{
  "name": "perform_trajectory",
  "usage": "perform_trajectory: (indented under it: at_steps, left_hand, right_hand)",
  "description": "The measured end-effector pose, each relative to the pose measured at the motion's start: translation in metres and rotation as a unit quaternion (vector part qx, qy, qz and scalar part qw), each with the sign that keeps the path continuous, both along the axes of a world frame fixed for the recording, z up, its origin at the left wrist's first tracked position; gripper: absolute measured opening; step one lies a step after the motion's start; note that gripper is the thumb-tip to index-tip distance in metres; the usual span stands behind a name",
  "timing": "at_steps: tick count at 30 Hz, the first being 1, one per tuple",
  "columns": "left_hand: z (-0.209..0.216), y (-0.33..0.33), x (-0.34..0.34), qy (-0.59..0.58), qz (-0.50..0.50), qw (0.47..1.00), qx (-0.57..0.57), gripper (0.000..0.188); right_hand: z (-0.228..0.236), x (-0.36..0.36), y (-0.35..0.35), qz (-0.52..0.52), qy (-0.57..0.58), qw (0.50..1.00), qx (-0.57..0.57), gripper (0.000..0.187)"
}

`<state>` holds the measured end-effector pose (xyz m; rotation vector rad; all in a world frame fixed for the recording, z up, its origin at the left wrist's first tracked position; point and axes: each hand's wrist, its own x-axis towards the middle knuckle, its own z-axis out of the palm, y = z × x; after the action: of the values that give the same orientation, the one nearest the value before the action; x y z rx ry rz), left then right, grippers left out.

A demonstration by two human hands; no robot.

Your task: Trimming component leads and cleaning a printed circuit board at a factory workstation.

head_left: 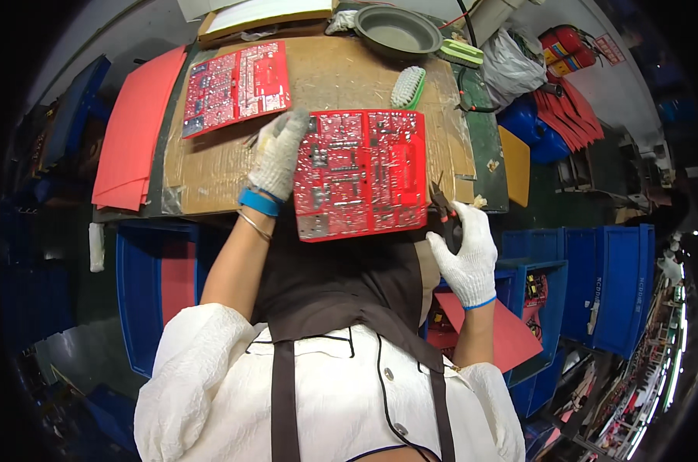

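Observation:
A red circuit board with its soldered side showing is gripped at its left edge by my left hand, gloved in white with a blue band at the wrist. The board is held up over the near edge of the bench. At its right edge, my right hand, also in a white glove, is closed around dark cutting pliers with red on the handles. The jaws of the pliers point up beside the board. A second red circuit board lies on the cardboard, further left.
Flattened cardboard covers the bench. A white-bristled brush, a green brush and a grey basin lie toward the back. Red sheets lie at the left. Blue crates stand below on both sides.

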<state>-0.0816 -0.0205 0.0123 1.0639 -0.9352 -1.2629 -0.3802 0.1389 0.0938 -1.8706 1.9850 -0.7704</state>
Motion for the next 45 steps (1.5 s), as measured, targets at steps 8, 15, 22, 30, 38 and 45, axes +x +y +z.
perform_trajectory:
  at_steps: [8,15,22,30,38,45]
  left_hand:
    - [-0.026,-0.012,0.01,-0.056,-0.014,0.998,-0.018,0.044]
    - [-0.027,-0.007,0.012,-0.041,0.0,0.998,-0.043,0.047]
    - [-0.023,-0.004,0.009,-0.002,0.005,1.0,-0.029,0.038]
    - [-0.029,-0.008,0.01,-0.01,0.01,0.999,-0.039,0.047]
    - [-0.032,-0.006,0.014,0.002,-0.004,0.999,-0.041,0.046]
    - [-0.035,-0.01,0.013,0.0,-0.005,0.999,-0.05,0.043]
  right_hand:
    - [0.003,-0.012,-0.03,0.138,0.269,0.95,-0.081,0.06]
    - [0.015,-0.01,-0.063,0.193,0.349,0.906,-0.142,0.063]
    - [0.024,-0.009,-0.077,0.231,0.379,0.884,-0.149,0.064]
    - [0.023,-0.016,-0.086,0.265,0.382,0.87,-0.164,0.062]
    - [0.017,-0.025,-0.103,0.305,0.387,0.854,-0.168,0.055]
    - [0.023,-0.007,-0.081,0.403,0.359,0.831,-0.134,0.051]
